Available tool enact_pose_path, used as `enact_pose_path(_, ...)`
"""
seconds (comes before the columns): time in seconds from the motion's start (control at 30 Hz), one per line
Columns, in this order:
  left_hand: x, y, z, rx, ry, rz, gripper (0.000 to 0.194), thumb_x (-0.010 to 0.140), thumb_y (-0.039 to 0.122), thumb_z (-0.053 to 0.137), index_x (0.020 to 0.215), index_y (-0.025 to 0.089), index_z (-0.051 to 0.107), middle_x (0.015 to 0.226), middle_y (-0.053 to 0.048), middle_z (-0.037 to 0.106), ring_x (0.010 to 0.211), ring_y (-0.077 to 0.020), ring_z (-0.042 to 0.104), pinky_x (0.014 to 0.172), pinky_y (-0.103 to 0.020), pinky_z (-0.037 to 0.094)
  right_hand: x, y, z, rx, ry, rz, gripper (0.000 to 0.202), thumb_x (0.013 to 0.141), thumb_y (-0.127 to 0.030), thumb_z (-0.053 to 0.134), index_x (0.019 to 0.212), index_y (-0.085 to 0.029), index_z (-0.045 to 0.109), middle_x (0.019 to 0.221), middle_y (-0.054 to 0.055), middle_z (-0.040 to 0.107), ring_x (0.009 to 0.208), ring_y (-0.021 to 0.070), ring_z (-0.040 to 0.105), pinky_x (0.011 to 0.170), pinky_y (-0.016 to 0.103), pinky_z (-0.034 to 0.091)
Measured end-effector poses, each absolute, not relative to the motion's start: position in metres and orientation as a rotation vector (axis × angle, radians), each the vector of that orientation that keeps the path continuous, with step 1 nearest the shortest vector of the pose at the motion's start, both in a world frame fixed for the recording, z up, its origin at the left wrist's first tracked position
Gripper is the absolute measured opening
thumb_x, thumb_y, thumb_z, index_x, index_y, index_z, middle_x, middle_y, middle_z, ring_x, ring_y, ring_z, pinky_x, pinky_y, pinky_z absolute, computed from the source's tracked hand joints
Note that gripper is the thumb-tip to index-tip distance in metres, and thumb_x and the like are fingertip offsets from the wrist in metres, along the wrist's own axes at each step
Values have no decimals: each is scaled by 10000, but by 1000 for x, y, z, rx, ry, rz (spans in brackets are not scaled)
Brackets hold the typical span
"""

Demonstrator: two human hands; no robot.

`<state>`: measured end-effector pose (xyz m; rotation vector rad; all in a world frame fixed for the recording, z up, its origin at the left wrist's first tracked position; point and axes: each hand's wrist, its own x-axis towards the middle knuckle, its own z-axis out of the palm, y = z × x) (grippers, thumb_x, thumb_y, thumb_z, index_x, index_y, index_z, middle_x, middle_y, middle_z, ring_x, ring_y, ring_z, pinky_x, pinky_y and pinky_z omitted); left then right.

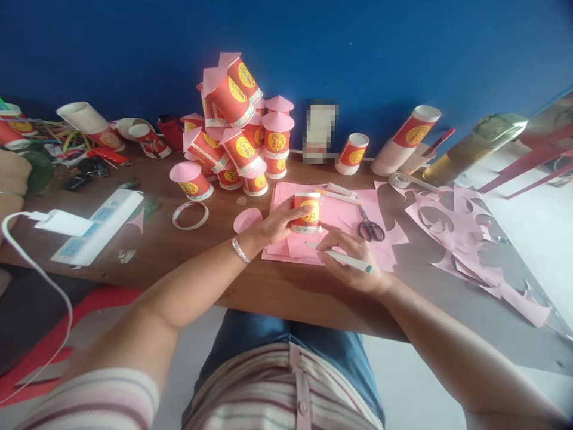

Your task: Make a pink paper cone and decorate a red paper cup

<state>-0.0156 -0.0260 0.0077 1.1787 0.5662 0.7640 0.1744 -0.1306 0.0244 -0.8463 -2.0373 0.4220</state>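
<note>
My left hand (283, 221) grips a red paper cup (303, 214) with a yellow round emblem. A white band with green marks runs around the cup's lower edge. In my right hand (351, 257) is a white marker pen (347, 260) with a green end, its tip just below the cup's right side and apart from it. Beneath both hands lie pink paper sheets (280, 251). Scissors (370, 228) with dark handles rest on the sheets, right of the cup. A pink paper disc (248, 220) lies beside my left wrist.
Paper-cup lanterns with pink tops (242, 149) are piled at the back. Pink scraps (465, 227) cover the right side, near a stack of cups (398, 149) and a bottle (470, 149). A power strip (98, 227) sits left, a paper ring (190, 215) near the lanterns.
</note>
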Motion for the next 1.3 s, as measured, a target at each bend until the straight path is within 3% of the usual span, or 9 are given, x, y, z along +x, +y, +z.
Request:
enact_pose_path(0.2,-15,-27,10,1094,529,701,415,771,461,833,1005,171,650,801,8,596,766,-134,604,736,-289,528,173,-133,27,-890,-2000,328,84,948,-160,618,952,-243,623,820,15,728,901,220,767,844,371,641)
enact_pose_path(0.37,-18,-27,15,1241,564,746,362,802,500,780,935,183,664,735,-8,590,743,-154,576,706,-300,502,175,-133,28,-1008,-1948,233,111,933,-140,598,915,-248,620,791,-3,724,673,154,703,622,267,561)
enact_pose_path(0.87,-19,-28,15,1206,482,704,389,848,432,763,1115,159,687,867,-30,646,797,-136,605,720,-239,515,175,-130,22,-994,-1977,254,110,950,-140,590,909,-240,608,787,-4,706,672,139,679,616,246,539)
enact_pose_path(1.07,-17,-28,17,1174,478,696,461,811,438,781,1166,161,685,854,-29,655,774,-138,599,697,-243,500,175,-130,20,-1007,-1974,243,105,956,-147,591,920,-244,610,800,-2,709,688,141,686,624,248,543)
enact_pose_path(1.3,-17,-30,20,1171,496,692,480,804,423,779,1193,159,684,917,-62,695,863,-181,641,773,-291,529,176,-130,18,-1021,-1976,167,122,953,-130,579,896,-235,601,777,-3,697,666,134,665,620,249,528)
